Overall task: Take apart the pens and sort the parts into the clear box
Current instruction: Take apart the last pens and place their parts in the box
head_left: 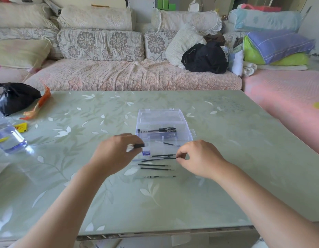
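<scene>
The clear box [189, 136] stands open mid-table, its lid [161, 116] tilted back; a whole black pen [157, 130] lies in a rear compartment and a thin part [168, 144] further forward. Several black refills [154, 165] lie on the table in front of the box, plus a clear-bodied refill [155, 176]. My left hand [115, 154] pinches a pen piece with a black end [138, 145] left of the box. My right hand [199, 158] pinches the right tip of a refill [170, 158] just in front of the box.
A green leaf-patterned table [226, 176] carries a black bag [15, 97], orange wrapper [38, 104], yellow tag [21, 127] and a water bottle [8, 138] at far left. A sofa [130, 74] with cushions stands behind. The table's near edge runs below my forearms.
</scene>
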A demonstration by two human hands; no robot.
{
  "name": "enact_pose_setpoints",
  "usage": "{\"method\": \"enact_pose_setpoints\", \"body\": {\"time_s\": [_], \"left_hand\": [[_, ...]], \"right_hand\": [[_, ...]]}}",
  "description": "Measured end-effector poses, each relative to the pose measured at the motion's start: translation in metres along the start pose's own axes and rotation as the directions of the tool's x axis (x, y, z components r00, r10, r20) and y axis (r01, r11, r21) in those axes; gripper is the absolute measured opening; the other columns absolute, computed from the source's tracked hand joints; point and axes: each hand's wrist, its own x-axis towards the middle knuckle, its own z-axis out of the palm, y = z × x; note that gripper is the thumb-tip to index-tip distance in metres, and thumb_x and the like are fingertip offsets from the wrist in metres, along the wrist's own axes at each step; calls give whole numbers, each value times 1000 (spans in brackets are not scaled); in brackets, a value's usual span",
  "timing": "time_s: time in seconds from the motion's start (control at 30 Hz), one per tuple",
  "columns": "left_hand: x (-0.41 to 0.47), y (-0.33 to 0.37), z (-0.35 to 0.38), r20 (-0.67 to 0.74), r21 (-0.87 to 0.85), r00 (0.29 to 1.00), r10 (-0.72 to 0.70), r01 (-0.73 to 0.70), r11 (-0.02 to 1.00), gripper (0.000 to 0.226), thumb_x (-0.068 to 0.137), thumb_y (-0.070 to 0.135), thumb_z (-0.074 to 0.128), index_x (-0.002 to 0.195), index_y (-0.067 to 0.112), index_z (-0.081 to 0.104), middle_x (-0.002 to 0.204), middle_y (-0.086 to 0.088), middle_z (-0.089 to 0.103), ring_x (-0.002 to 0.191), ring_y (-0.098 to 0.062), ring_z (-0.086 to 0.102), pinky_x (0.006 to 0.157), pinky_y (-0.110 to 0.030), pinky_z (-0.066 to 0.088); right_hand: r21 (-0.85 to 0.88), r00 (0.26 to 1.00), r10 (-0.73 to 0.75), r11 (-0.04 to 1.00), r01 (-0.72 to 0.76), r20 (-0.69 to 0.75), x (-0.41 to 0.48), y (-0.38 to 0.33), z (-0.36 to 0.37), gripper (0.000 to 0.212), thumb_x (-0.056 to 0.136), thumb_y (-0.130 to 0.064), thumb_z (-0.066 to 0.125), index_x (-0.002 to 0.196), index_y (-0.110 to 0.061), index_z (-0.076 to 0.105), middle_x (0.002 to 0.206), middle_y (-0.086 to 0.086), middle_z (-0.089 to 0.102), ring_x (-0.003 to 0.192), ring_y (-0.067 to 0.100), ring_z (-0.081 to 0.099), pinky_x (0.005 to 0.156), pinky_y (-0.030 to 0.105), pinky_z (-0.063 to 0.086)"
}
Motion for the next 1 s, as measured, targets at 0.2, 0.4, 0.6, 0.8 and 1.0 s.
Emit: {"method": "enact_pose_setpoints", "body": {"time_s": [0.2,0.4,0.6,0.8,1.0], "left_hand": [[-6,20,22,98,7,989,113,-114,993,9,88,46,61,96,44,65,94,25,63,73,8,50,61,-13,37],[-4,19,23,155,44,986,63,-70,997,12,92,44,56,93,35,64,93,19,63,77,-5,51,62,-21,41],[-6,16,28,225,57,974,38,-52,997,15,92,39,54,89,27,61,92,12,59,72,-6,48,55,-16,31],[-7,19,30,378,57,924,56,-83,995,13,87,43,59,92,33,64,93,15,61,86,-8,55,63,-17,39],[-9,18,28,405,42,912,65,-90,995,17,85,43,61,99,35,64,95,17,63,88,-6,56,63,-13,39]], "right_hand": [[33,997,-49,998,51,-59,-1,-8,2,14,88,-36,59,91,-33,73,92,-18,70,89,7,60,77,29,50],[27,999,-32,999,33,-27,1,-5,1,13,87,-43,64,94,-36,73,95,-20,71,89,5,59,73,25,44],[11,1000,27,1000,-27,-9,-3,11,-3,9,85,-38,69,93,-36,72,97,-17,65,86,3,53,70,24,39],[59,998,23,998,-26,56,-11,9,7,8,80,-39,71,86,-36,67,88,-20,67,76,-2,54,68,18,40],[26,996,-26,999,24,91,-13,11,16,9,87,-42,64,92,-36,69,93,-13,53,80,4,52,62,17,33]]}}
